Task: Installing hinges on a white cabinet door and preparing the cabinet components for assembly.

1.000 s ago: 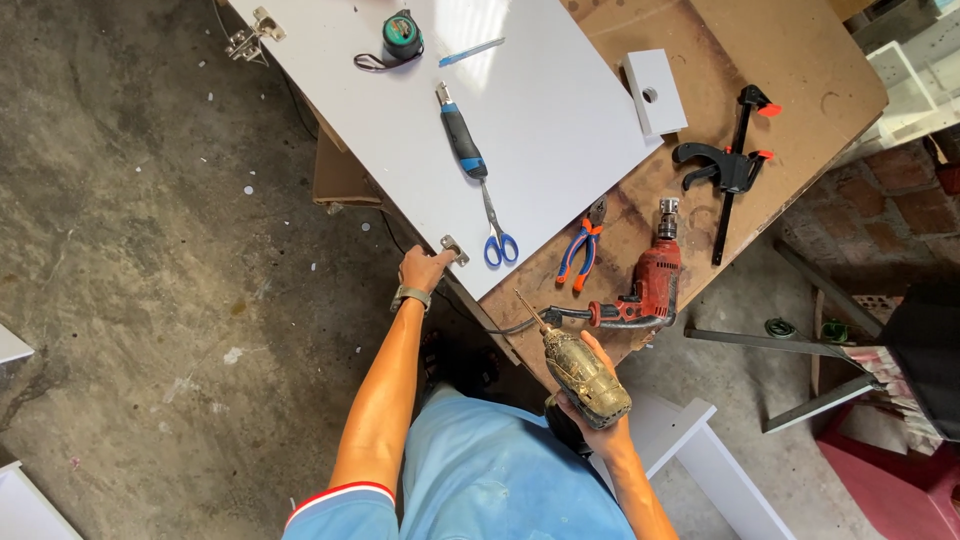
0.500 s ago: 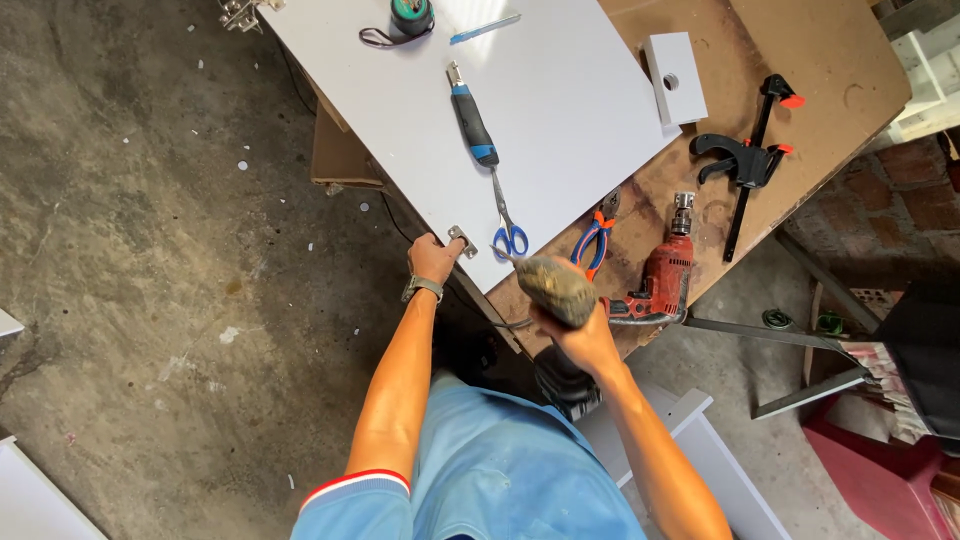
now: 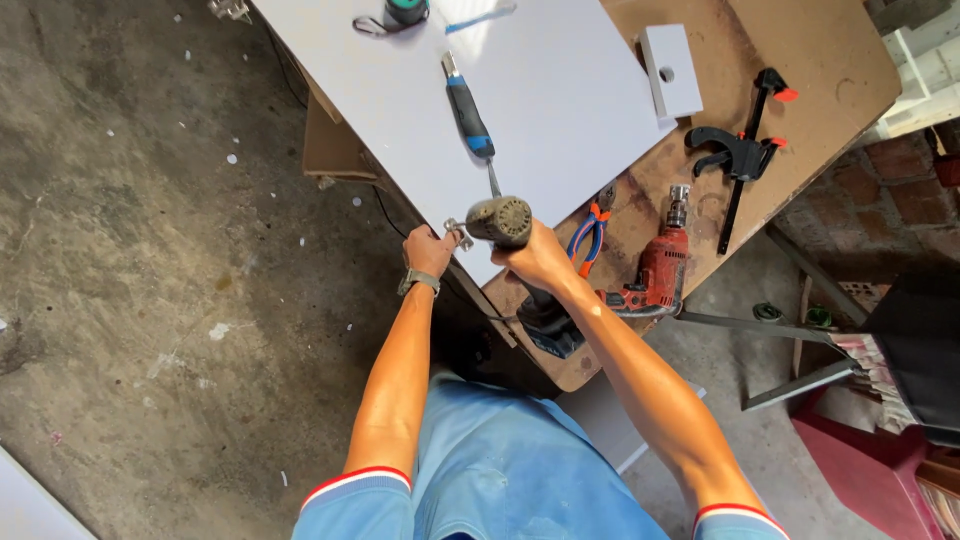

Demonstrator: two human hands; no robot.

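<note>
So on the bench: two drills (one olive [image 3: 500, 220], one red [image 3: 662, 268]), one black clamp [image 3: 742, 155], one pair of pliers [image 3: 590, 232], one screwdriver [image 3: 468, 108], one tape measure [image 3: 403, 12], one small white block [image 3: 670, 70].

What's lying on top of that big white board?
On the white board lie a blue-handled screwdriver, a tape measure and a blue pencil. The cordless drill in the right hand covers the near corner, beside the left hand.

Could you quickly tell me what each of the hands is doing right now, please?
Left hand: closed on a small metal hinge at the corner of the white panel.
Right hand: closed around a cordless drill, held at the hinge.
</note>
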